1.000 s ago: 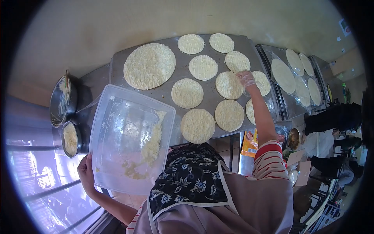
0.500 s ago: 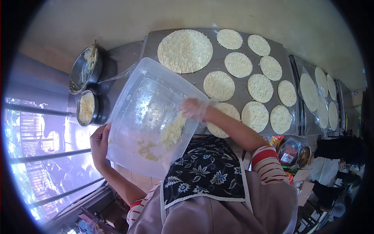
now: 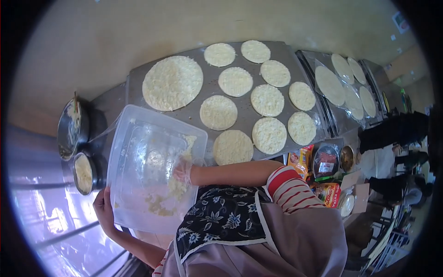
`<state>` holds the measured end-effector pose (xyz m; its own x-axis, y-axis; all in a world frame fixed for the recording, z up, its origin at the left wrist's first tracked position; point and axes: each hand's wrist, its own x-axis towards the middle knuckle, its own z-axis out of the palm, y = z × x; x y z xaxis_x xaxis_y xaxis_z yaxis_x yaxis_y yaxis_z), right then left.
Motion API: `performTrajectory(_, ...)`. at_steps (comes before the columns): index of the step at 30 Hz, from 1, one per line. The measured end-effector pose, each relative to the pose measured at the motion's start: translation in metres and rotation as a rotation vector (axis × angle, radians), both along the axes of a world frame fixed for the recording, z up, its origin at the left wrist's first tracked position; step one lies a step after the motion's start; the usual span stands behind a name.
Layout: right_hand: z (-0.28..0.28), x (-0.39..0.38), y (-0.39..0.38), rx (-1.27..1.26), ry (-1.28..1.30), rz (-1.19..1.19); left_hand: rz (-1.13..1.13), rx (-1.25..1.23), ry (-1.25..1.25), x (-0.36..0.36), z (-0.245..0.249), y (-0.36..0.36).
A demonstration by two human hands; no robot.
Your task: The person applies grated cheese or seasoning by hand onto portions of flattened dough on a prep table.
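Observation:
My left hand (image 3: 104, 208) grips the near-left rim of a translucent plastic container (image 3: 134, 175), which is tilted in front of my apron. Inside it my right hand (image 3: 181, 172), in a clear plastic glove, is closed in a strip of pale grated cheese (image 3: 177, 188) along the right side; the fingertips are partly hidden. Flattened yellowish bits (image 3: 159, 205) stick to the container's floor. Beyond it, a large round pizza base (image 3: 172, 83) and several small pizza bases (image 3: 218, 112) lie on a grey tray (image 3: 184, 121), topped with pale shreds.
On the left stand a dark pot (image 3: 74, 129) with a spatula and smeared paste, and a smaller bowl (image 3: 84, 173) of pale shreds. Plastic-covered bases (image 3: 330, 86) lie on another tray at right. Food packets (image 3: 300, 161) and a box (image 3: 355, 194) sit below. Other people (image 3: 392, 134) are farther right.
My right hand has moved from the container's right rim down into the grated cheese. The view has shifted, so the trays appear farther left and more packets show.

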<state>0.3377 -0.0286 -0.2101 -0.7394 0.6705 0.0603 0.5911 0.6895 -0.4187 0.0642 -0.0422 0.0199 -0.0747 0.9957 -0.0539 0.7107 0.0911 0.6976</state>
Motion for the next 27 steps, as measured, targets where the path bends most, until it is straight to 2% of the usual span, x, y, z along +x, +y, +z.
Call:
performTrajectory(5, 0.006, -0.005, 0.012, -0.178, 0.039, 0.005, 0.006, 0.035, -0.010, -0.007, -0.008, 0.004)
performTrajectory(7, 0.016, -0.003, 0.022, -0.488, 0.229, -0.026, 0.020, 0.019, -0.003, -0.013, -0.011, 0.005)
performTrajectory(8, 0.026, 0.001, 0.025, -0.485, 0.230, -0.028, 0.018, 0.022, -0.003, -0.013, -0.010, 0.005)
performTrajectory(10, 0.051, 0.012, 0.026, -1.206, 0.737, -0.205, 0.003, -0.014, 0.004, -0.015, -0.009, 0.004)
performTrajectory(11, 0.071, 0.020, 0.024, -1.424, 0.831, -0.197, 0.003, -0.014, 0.005, -0.016, -0.009, 0.004)
performTrajectory(12, 0.079, 0.023, 0.024, -1.423, 0.834, -0.198, 0.005, -0.009, 0.007, -0.016, -0.010, 0.004)
performTrajectory(14, 0.089, 0.028, 0.024, -1.646, 1.022, -0.134, 0.006, -0.001, 0.007, -0.015, -0.010, 0.004)
performTrajectory(17, 0.107, 0.046, 0.021, -1.638, 1.160, -0.115, 0.021, -0.009, 0.007, -0.013, -0.008, 0.003)
performTrajectory(19, 0.123, 0.083, 0.022, -1.578, 1.116, -0.170, 0.009, -0.030, -0.002, -0.014, -0.006, 0.002)
performTrajectory(23, 0.150, 0.191, 0.015, -1.228, 1.170, -0.552, 0.006, -0.015, -0.039, -0.014, -0.006, -0.001)
performTrajectory(24, 0.140, 0.226, 0.018, -1.099, 1.167, -0.608, 0.003, -0.001, -0.037, -0.012, -0.005, -0.002)
performTrajectory(26, 0.152, 0.279, 0.019, -0.824, 0.888, -0.896, 0.005, 0.013, -0.039, -0.010, -0.004, -0.003)
performTrajectory(27, 0.142, 0.310, 0.022, -0.785, 0.833, -1.028, 0.015, -0.007, -0.030, -0.010, -0.003, -0.003)
